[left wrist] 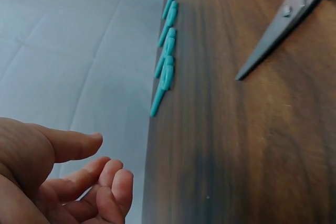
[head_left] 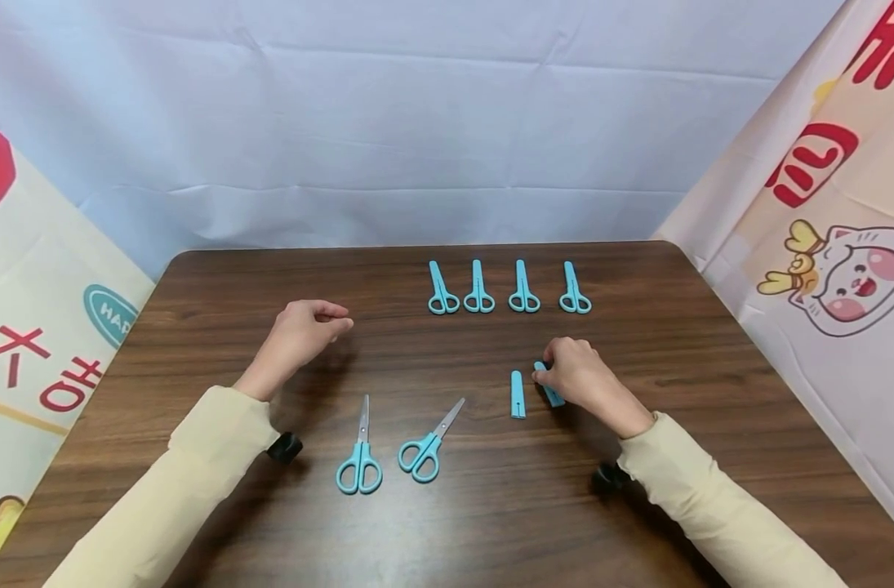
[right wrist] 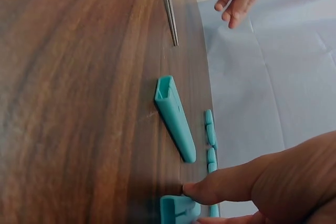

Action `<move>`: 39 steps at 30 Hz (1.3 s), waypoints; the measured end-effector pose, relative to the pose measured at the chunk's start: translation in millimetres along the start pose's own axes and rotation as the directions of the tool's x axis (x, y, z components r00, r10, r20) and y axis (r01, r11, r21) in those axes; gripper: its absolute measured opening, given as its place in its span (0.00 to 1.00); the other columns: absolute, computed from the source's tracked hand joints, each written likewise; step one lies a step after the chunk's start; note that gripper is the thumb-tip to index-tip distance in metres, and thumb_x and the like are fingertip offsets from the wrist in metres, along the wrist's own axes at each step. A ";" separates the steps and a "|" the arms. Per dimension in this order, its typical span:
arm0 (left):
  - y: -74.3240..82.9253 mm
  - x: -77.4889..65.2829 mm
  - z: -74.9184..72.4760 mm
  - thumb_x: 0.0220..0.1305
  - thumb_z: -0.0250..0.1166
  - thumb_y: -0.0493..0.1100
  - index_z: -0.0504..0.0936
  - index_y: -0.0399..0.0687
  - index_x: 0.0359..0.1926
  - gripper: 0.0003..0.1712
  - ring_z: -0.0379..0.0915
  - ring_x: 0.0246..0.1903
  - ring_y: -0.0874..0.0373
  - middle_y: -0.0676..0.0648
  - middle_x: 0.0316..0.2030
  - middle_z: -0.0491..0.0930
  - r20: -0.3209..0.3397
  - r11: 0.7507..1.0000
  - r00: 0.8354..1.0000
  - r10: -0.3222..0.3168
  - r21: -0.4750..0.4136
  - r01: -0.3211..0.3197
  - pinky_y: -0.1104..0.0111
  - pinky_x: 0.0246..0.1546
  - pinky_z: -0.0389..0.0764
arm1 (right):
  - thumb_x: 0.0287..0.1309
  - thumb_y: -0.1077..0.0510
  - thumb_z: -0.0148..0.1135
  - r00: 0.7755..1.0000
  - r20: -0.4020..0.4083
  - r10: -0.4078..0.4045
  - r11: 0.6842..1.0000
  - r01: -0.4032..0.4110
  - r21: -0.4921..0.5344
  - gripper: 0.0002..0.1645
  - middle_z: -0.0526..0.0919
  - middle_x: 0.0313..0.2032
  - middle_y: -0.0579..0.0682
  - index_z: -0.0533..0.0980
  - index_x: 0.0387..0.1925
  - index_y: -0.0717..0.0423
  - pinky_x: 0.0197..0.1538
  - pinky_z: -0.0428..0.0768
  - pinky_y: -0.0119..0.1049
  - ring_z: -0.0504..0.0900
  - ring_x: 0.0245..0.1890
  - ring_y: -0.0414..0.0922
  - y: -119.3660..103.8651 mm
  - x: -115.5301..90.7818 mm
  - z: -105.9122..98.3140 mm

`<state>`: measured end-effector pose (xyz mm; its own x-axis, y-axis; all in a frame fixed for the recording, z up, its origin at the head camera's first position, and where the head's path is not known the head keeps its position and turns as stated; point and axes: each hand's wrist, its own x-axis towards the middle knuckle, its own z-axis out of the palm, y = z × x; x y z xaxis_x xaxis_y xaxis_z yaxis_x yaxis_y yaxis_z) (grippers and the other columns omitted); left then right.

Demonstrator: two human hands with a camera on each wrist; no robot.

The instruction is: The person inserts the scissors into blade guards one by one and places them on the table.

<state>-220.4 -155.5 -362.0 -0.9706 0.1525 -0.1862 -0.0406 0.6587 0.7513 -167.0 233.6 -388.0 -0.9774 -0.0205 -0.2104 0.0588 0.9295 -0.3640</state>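
My right hand [head_left: 582, 377] pinches a light-blue scissors cover [head_left: 553, 398], its thumb along one side; part of the cover is hidden under the fingers. Just left of it lies a second loose cover [head_left: 518, 396], its open end towards me. Over the left part of the table hovers my left hand [head_left: 300, 339], fingers loosely bent and nothing between them. Nearer to me lie two uncovered scissors with light-blue handles: one pair [head_left: 360, 457] points away from me, the other pair [head_left: 426, 449] slants to the right.
Towards the back edge, several covered scissors [head_left: 522, 287] lie in a row, handles facing me. The brown wooden table [head_left: 461, 531] ends at a pale cloth backdrop [head_left: 417, 147]. Printed cloths hang on both sides.
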 end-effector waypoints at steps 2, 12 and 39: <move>-3.3 -4.2 -1.4 0.75 0.63 0.52 0.81 0.44 0.63 0.23 0.80 0.52 0.45 0.39 0.52 0.85 0.008 1.000 1.000 0.001 0.008 -0.001 0.55 0.49 0.79 | 0.66 0.58 0.69 1.000 0.002 -0.008 1.000 0.008 0.018 0.16 0.69 0.19 0.47 0.75 0.23 0.57 0.25 0.66 0.36 0.67 0.18 0.42 1.4 1.5 0.2; -17.4 -32.4 -0.7 0.76 0.62 0.50 0.81 0.40 0.63 0.23 0.82 0.47 0.48 0.40 0.49 0.86 0.044 0.999 0.999 0.028 0.034 -0.030 0.60 0.42 0.80 | 0.64 0.60 0.67 0.998 0.068 -0.002 0.997 -0.003 0.074 0.26 0.58 0.14 0.42 0.65 0.14 0.49 0.23 0.62 0.34 0.60 0.14 0.39 3.1 8.6 -2.1; -36.6 -109.8 49.2 0.56 0.80 0.51 0.85 0.56 0.34 0.12 0.72 0.25 0.62 0.58 0.27 0.79 0.072 0.945 0.996 0.058 0.318 -0.078 0.64 0.26 0.74 | 0.72 0.56 0.64 0.991 0.066 -0.120 0.964 0.100 0.246 0.13 0.67 0.16 0.42 0.76 0.30 0.58 0.29 0.77 0.38 0.76 0.20 0.42 8.1 -3.7 -26.6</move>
<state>-100.6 -160.2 -400.2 -0.9516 0.2432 -0.1877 0.1128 0.8449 0.5229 -168.3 251.0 -366.0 -0.9618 -0.1561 -0.2248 0.0088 0.8033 -0.5955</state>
